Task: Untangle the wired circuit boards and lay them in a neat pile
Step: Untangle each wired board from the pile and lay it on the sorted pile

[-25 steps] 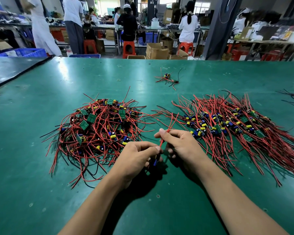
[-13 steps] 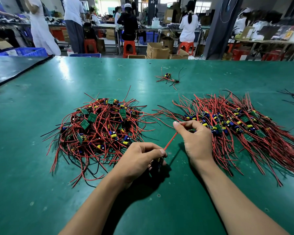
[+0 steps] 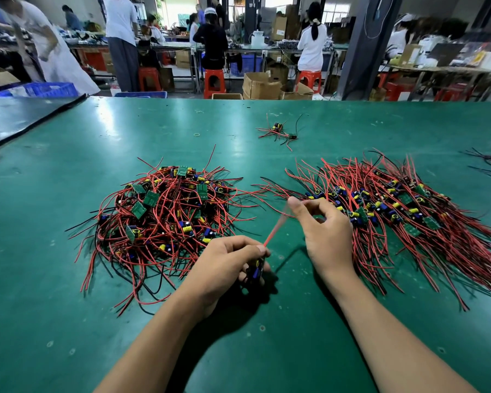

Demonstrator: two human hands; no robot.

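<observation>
One wired board being straightened between two piles on the green surface (image 3: pixel 68 279).
The tangled heap (image 3: pixel 165 219) lies left and the combed pile (image 3: pixel 394 211) right. The left hand (image 3: pixel 224 268) grips a board (image 3: pixel 256 272) and the right hand (image 3: pixel 323 231) pinches its red wire (image 3: pixel 275 228) taut. Draw it smoothly, then lay it parallel on the right.

Green table mat (image 3: pixel 68 279), scuffed, glare near its far edge. Black sheet (image 3: pixel 17 117) at far left, lapping over the mat's corner. One small rubber band (image 3: pixel 196 135), lying apart. Beyond the table: blue crate (image 3: pixel 50 89); red stools (image 3: pixel 214 82) – three in a row, two occupied; open cardboard boxes (image 3: pixel 260 86) on the floor; dark pillar (image 3: pixel 363 46); cluttered workbench (image 3: pixel 437 70) at right. Several people at the benches, backs turned.
</observation>
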